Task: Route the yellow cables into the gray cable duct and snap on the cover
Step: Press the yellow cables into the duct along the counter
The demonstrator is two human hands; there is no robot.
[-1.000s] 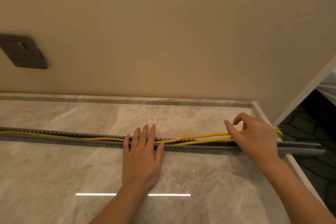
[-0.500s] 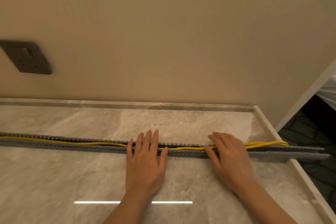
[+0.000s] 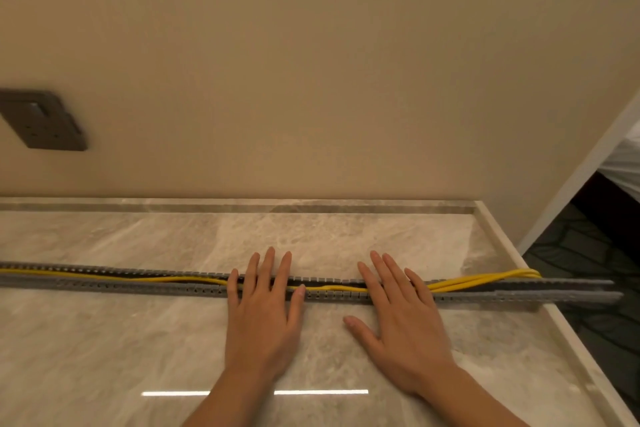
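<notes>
Head view of a marble tabletop [image 3: 104, 357] set against a beige wall [image 3: 311, 62]. The gray cable duct [image 3: 138, 284], a long slotted channel, lies parallel to the tabletop's far edge; it runs from the left border of the view across the whole tabletop, and its right end projects past the right edge. The yellow cables [image 3: 485, 279] lie inside the channel along the left stretch and show again in the short gap between the two hands. To the right of the right hand they rise out of the duct, cross its far wall and bend in a loop near the tabletop's right edge. The left hand [image 3: 263, 315] lies palm down across the duct, its straight fingers [image 3: 268, 267] reaching over the far wall. The right hand [image 3: 405, 326] lies likewise just to its right, fingers [image 3: 381, 270] spanning the channel and thumb spread on the bare marble on the near side. Neither grip closes on anything: both are flat and open, pressing on the duct, with the cables passing beneath the fingers. A dark socket plate [image 3: 41, 121] is mounted on the wall at far left.
</notes>
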